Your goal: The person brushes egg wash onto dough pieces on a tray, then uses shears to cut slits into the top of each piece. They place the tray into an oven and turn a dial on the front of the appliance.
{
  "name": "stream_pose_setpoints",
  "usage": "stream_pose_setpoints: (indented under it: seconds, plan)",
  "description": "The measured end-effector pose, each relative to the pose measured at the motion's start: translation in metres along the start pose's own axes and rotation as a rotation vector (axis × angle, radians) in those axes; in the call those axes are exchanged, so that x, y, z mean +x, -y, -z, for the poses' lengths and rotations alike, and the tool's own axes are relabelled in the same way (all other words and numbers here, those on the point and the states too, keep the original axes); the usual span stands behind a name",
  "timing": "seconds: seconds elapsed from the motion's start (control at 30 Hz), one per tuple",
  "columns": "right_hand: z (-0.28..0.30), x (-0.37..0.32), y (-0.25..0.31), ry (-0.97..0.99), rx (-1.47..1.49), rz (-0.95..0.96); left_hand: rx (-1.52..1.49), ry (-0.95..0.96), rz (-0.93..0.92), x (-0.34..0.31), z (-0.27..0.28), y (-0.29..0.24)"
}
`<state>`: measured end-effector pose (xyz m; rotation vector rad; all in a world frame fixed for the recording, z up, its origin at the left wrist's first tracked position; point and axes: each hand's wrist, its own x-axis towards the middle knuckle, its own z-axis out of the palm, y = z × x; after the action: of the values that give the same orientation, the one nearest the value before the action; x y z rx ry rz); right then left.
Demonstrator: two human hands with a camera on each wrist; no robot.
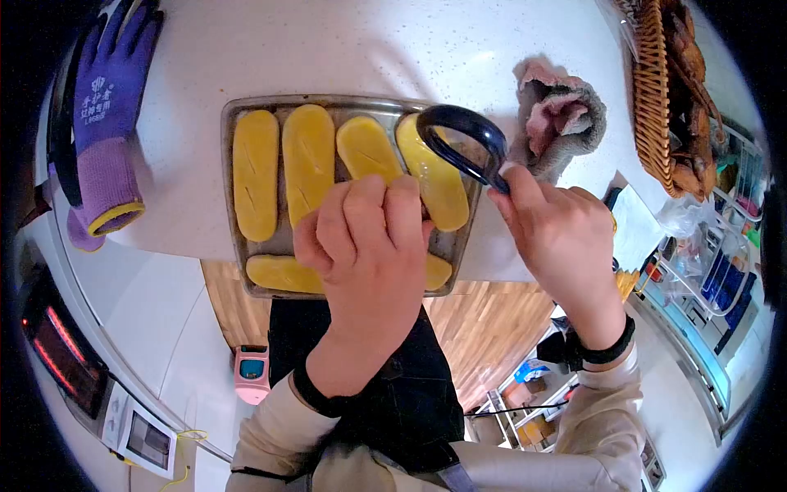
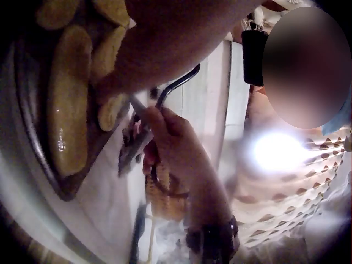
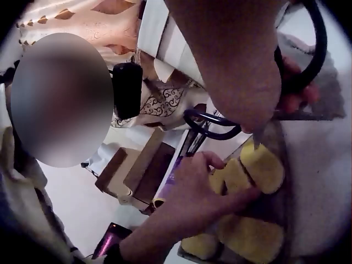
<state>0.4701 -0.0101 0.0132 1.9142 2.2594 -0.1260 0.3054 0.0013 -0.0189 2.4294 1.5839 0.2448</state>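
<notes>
In the head view, yellow oblong dough pieces (image 1: 256,176) lie in a metal tray (image 1: 232,205); several have slits on top. My left hand (image 1: 365,254) rests bent-fingered over the tray, hiding the lower end of the third piece. Its thumb touches a piece (image 3: 264,168) in the right wrist view. My right hand (image 1: 566,238) grips scissors (image 1: 484,164) by their black looped handles, right of the fourth piece (image 1: 443,184), which looks glossy. In the right wrist view, the scissors' blade tip (image 3: 258,138) is at a piece's edge; how far the blades are apart I cannot tell.
A crumpled grey-pink cloth (image 1: 561,115) lies right of the tray. Farther right is a wicker basket (image 1: 653,90) with brown items. Purple gloves (image 1: 106,123) lie at the left. The table's near edge runs under the tray's front, with wood floor (image 1: 492,320) beyond.
</notes>
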Motion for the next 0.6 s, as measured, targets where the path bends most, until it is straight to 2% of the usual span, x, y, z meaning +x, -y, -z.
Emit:
stream_pose_setpoints:
  seconds: [0.33, 0.43, 0.5, 0.6]
  plan:
    - [0.004, -0.006, -0.004, 0.041, 0.035, -0.018, -0.03, 0.052, 0.007, 0.001, 0.002, -0.001]
    - [0.015, -0.014, -0.003, 0.055, 0.045, -0.047, -0.047, 0.056, 0.008, 0.002, 0.002, -0.001]
    - [0.029, -0.021, -0.001, 0.017, 0.154, -0.142, -0.029, 0.037, -0.01, 0.0, 0.001, 0.0]
    - [0.024, -0.027, 0.0, 0.075, 0.118, -0.107, -0.048, 0.031, -0.004, 0.002, 0.001, -0.002]
